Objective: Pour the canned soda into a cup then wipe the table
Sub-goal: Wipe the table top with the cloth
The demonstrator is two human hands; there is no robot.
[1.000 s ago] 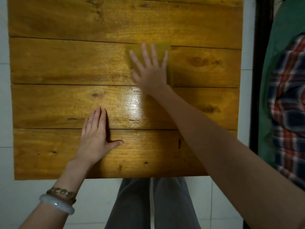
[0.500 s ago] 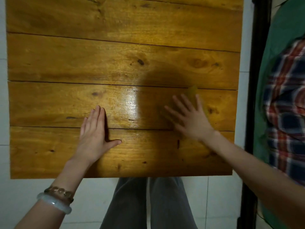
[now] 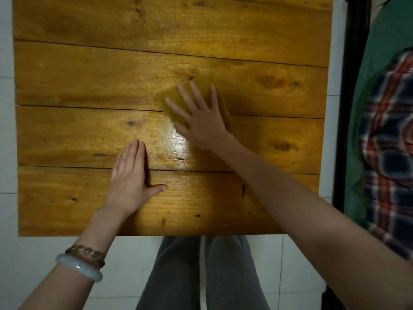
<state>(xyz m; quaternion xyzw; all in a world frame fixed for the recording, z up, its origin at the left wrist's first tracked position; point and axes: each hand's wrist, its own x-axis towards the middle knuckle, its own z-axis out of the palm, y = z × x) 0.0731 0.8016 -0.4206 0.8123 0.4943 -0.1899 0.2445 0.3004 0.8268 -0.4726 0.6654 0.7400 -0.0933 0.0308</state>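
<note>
Table (image 3: 67, 74) wiping is under way. Nearest me, the left hand (image 3: 130, 175) lies flat as before, fingers straight and together, bracing the near planks. Farther out, the right hand (image 3: 201, 117), fingers spread, presses the cloth (image 3: 223, 108), now swept from near-right back toward mid-table.

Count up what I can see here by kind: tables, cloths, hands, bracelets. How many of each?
table: 1
cloth: 1, yellow
hands: 2, left hand flat on the table, right hand pressing the cloth
bracelets: 2, beaded bracelet and white bangle, both on the left wrist
total: 6
</note>
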